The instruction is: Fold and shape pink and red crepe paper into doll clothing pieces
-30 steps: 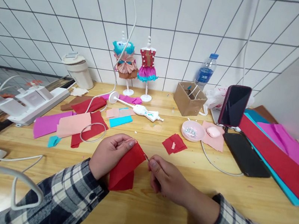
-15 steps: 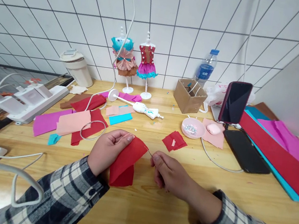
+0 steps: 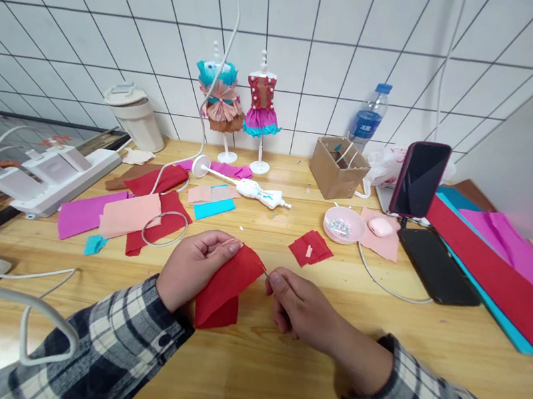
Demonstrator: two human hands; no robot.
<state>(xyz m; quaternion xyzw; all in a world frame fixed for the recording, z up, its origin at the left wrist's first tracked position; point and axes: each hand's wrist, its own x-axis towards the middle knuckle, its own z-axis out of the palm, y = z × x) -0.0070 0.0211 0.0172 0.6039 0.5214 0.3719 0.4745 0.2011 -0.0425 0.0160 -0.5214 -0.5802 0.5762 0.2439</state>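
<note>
My left hand (image 3: 196,266) is closed on a folded piece of red crepe paper (image 3: 228,281), thumb on top near its upper edge. The paper's loose end hangs down towards the table. My right hand (image 3: 303,303) pinches a thin needle (image 3: 267,274) between thumb and forefinger. Its tip meets the right corner of the red paper; whether it has gone through I cannot tell. Beyond the hands lies a white miniature dress form (image 3: 260,193) on its side. A small stack of red paper squares (image 3: 310,248) rests on the table past my right hand.
Two dressed dress forms (image 3: 220,101) stand by the tiled wall. A pink dish (image 3: 344,225) of beads, a cardboard box (image 3: 339,167), a bottle (image 3: 369,118) and phones (image 3: 439,267) are to the right. Paper pieces (image 3: 131,213), a power strip (image 3: 65,178) and cables (image 3: 57,321) lie left.
My right hand has come slightly nearer the red paper, and less of the needle shows between them. The left hand keeps its hold; the view has shifted a little.
</note>
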